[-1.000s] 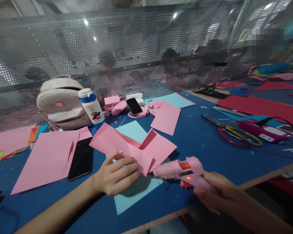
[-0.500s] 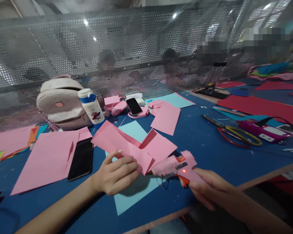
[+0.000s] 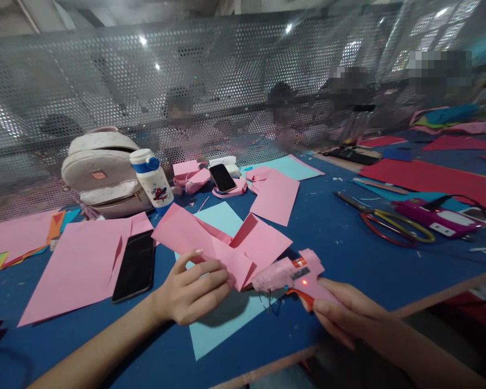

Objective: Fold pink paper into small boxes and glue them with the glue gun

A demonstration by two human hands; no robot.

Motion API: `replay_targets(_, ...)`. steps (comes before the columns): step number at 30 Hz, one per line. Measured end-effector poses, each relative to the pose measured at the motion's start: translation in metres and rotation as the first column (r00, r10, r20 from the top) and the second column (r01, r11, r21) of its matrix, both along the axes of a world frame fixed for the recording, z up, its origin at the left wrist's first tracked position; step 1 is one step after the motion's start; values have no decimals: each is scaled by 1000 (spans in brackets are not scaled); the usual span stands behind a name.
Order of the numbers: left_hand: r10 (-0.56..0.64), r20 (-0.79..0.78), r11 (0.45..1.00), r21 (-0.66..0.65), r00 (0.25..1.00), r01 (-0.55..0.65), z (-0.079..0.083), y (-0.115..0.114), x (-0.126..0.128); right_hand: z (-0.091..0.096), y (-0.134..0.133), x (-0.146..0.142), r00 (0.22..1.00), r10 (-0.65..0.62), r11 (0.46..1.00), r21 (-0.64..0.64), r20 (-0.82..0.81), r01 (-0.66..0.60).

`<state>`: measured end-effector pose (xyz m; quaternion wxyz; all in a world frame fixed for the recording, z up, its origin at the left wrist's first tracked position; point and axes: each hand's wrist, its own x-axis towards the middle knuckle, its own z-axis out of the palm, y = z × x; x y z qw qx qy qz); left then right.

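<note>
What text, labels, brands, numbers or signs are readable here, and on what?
None readable.
Pink plastic glue gun: dark side label, too small.
White-and-blue cylindrical bottle: printed figure; no legible words.
Cream rounded backpack: pinkish patch, too small.
Purple box-shaped device: pale panels, nothing legible.

A pale backpack [image 3: 101, 170] stands far left, a bottle [image 3: 152, 183] just right of it. A black phone [image 3: 134, 265] lies near left; a perforated screen [image 3: 227, 59] rises along the far side.
</note>
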<state>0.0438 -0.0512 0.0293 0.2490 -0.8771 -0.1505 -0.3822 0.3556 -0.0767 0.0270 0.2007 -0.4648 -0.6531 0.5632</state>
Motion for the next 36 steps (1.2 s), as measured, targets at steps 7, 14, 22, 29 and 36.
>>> replay_targets(7, 8, -18, 1000, 13, 1000, -8, 0, 0, -1, -1, 0, 1, 1000, -8, 1000, 4, 5, 8)
replay_targets(14, -6, -19, 1000, 5, 1000, 6, 0, 1, -1, -1, 0, 3, 998, -26, 998, 51, 53, 24)
replay_targets(22, -12, -15, 1000, -4, 1000, 12, 1, 1, -1, 2, 0, 3, 998, -54, 996, 70, 38, 51)
replay_targets(29, -19, -14, 1000, -17, 1000, 19, -1, 1, -2, 4, 0, 5, 998, -44, 997, 70, 55, 40)
replay_targets(36, -19, -10, 1000, -4, 1000, 18, -1, 1, -3, 3, 1, 8, 997, -59, 996, 73, 59, 54)
